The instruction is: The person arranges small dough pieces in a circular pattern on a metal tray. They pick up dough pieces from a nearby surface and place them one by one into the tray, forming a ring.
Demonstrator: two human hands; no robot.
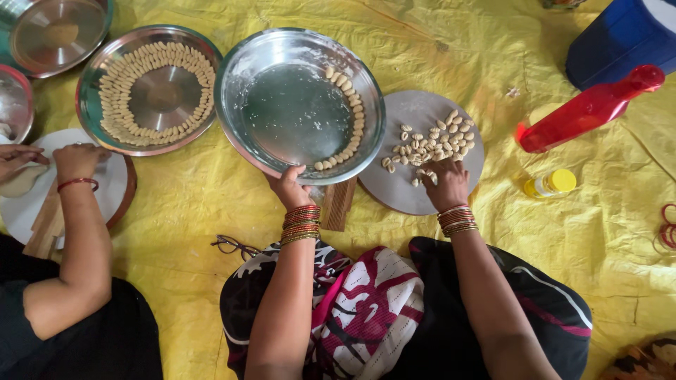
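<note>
My left hand (290, 187) grips the near rim of a large steel plate (282, 105) that carries a curved row of small shaped dough pieces (347, 121) along its right side. My right hand (446, 184) rests on a round grey board (415, 193), fingers curled over a few pieces from the loose pile of dough pieces (433, 143) there. Red and gold bangles circle both wrists.
A second steel plate (90, 105) ringed with dough pieces lies to the left. Another person's hands (74, 160) press dough on a white board (113, 190) at far left. A red bottle (588, 109), small yellow-capped bottle (551, 183), blue container (620, 39), spectacles (232, 245) and a wooden piece (339, 204) lie on the yellow sheet.
</note>
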